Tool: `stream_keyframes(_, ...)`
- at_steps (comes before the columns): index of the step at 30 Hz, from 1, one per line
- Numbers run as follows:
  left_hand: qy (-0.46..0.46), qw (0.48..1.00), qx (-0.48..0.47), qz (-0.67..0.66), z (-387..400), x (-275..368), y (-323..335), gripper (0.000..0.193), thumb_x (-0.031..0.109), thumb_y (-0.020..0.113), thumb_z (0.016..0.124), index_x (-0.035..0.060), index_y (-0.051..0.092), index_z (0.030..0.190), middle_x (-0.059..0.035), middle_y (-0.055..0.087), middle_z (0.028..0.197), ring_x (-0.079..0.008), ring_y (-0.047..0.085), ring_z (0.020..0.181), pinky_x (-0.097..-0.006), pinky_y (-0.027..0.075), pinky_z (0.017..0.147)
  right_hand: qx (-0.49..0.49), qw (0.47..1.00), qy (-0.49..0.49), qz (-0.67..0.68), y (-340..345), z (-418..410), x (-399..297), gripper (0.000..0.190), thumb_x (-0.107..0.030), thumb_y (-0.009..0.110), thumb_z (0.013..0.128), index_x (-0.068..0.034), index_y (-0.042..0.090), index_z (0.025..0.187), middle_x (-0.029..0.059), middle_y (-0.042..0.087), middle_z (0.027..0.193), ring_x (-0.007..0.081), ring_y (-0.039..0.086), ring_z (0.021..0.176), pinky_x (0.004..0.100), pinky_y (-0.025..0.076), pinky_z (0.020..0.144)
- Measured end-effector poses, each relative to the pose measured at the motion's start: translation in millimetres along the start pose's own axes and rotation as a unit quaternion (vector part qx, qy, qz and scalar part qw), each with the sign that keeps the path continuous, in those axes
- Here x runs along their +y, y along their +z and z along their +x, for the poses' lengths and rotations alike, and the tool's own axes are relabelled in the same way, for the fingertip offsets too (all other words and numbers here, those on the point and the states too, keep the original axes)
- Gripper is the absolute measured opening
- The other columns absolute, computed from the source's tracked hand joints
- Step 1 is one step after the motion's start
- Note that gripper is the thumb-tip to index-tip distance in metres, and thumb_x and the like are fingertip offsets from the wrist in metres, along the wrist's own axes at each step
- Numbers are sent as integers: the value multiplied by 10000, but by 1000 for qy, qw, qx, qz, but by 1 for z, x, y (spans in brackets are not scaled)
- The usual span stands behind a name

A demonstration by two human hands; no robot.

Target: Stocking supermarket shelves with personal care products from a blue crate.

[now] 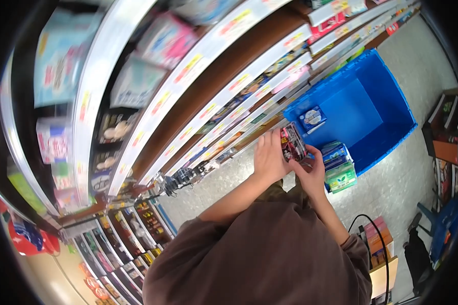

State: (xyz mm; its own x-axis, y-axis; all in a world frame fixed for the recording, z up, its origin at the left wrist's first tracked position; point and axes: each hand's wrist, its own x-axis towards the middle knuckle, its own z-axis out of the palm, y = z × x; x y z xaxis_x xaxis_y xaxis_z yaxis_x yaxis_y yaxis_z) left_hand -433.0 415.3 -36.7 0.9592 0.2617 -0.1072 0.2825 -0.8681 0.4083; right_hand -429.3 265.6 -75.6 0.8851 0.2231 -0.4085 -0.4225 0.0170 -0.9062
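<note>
Between my two hands is a small black and pink packaged product [292,142], held over the near left corner of a blue plastic crate [366,103]. My left hand [268,156] lies flat along its left side with the fingers together. With thumb and bent fingers, my right hand [312,169] grips its near right edge. Inside the crate lies a blue box [312,119] with a white round motif. At the crate's near edge, beside my right hand, are blue packs [333,154] and a green soft pack [341,177].
Store shelves [229,80] with price labels and packaged goods run along my left. More stocked shelving [126,244] stands at the lower left. At the lower right are stacked cartons [379,238], a black cable [385,244] and another person's leg [416,259]. Grey floor [408,68] surrounds the crate.
</note>
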Motion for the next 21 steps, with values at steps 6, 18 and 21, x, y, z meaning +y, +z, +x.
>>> stream_keyframes(6,-62,995,68,-42,-84,-92,-71,958,421,874,626,9,443,1376,-192,535,1249,-366,497,1158,-479,404,972,-87,995,33,30,92,-20,35,473,-126,822,798,36,597,1180,72,669,994,111,642,757,229,522,637)
stream_keyframes(18,-259,616,108,-736,-118,-310,-87,439,266,680,939,37,558,1292,-95,660,1213,-212,673,1047,-389,576,868,-225,964,143,9,230,-64,25,323,-249,717,901,-40,619,1125,17,675,932,108,627,791,262,490,693)
stream_keyframes(21,-306,689,213,-621,-101,-360,-78,366,248,692,937,54,590,1231,-84,656,1209,-170,668,995,-357,581,822,-224,963,149,-1,229,-70,44,248,-189,700,901,-46,626,1090,12,673,907,96,613,755,244,478,672)
